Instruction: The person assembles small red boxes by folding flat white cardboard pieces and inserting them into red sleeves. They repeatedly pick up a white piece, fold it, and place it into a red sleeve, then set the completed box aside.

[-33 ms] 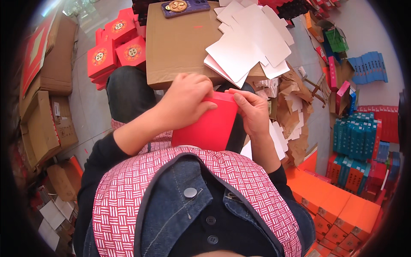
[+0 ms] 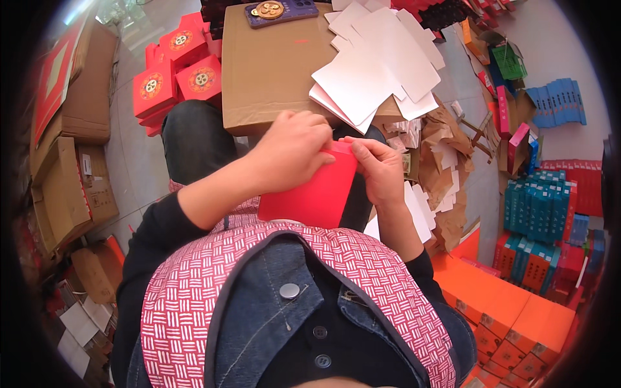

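A plain red cardboard box (image 2: 307, 194) rests on my lap, with its far edge turned up between my hands. My left hand (image 2: 294, 149) lies over the far left part of the box, fingers bent over its edge and thumb on the red face. At the far right corner, my right hand (image 2: 380, 167) pinches the edge between thumb and fingers. Just beyond my hands stands a brown carton (image 2: 272, 77). White flat card blanks (image 2: 375, 64) are heaped on its right side, some showing red undersides.
On the carton's far edge lies a phone (image 2: 294, 14) with a round gold ornament. Red boxes with round emblems (image 2: 155, 87) are stacked at the far left. Open cartons (image 2: 61, 187) line the left; orange boxes (image 2: 504, 310) and teal boxes (image 2: 533, 204) stand at right.
My left hand has slid slightly to the right along the far edge of the red box. My right hand keeps nearly the same place at the corner.
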A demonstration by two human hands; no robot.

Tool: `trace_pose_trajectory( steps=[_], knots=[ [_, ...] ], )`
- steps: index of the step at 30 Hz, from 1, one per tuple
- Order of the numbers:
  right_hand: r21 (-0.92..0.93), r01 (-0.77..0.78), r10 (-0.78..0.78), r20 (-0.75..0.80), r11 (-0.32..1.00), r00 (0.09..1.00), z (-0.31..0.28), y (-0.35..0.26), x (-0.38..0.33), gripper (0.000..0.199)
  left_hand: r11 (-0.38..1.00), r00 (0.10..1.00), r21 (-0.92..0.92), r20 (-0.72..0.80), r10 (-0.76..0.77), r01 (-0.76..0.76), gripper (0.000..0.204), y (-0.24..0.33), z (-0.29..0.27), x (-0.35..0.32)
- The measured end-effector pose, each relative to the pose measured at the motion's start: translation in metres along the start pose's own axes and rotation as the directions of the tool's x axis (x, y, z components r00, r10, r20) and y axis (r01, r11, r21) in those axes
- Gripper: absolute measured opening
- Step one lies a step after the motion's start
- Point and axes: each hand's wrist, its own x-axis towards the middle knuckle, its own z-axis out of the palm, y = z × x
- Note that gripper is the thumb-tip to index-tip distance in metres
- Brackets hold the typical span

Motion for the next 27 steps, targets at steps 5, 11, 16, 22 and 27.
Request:
trace_pose_trajectory(
  steps=[5,11,16,22,27],
  knots=[
    [0.028,0.037,-0.036,-0.02,0.999,0.999,-0.001,0.01,0.0,0.02,1.0,0.999,-0.017,0.032,-0.024,0.025,0.011,0.003,0.024,0.017],
    [-0.052,0.109,-0.11,-0.021,0.993,0.994,0.004,0.015,-0.002,0.022,0.995,0.996,-0.043,-0.013,-0.088,0.087,0.01,0.007,0.034,0.021],
    [-0.147,0.185,-0.175,0.074,0.972,0.982,0.004,0.025,-0.011,0.023,0.99,0.991,-0.03,-0.002,-0.136,0.136,0.009,0.004,0.032,0.02],
    [-0.208,0.357,-0.316,0.209,0.911,0.926,-0.004,0.018,-0.016,0.026,0.903,0.905,-0.424,-0.407,-0.125,-0.066,0.011,-0.027,-0.012,-0.002],
    [-0.149,0.404,-0.381,0.162,0.902,0.91,0.009,0.027,-0.019,0.024,0.021,0.89,-0.997,0.061,-0.451,0.079,0.042,-0.041,0.018,-0.054]
  ],
)
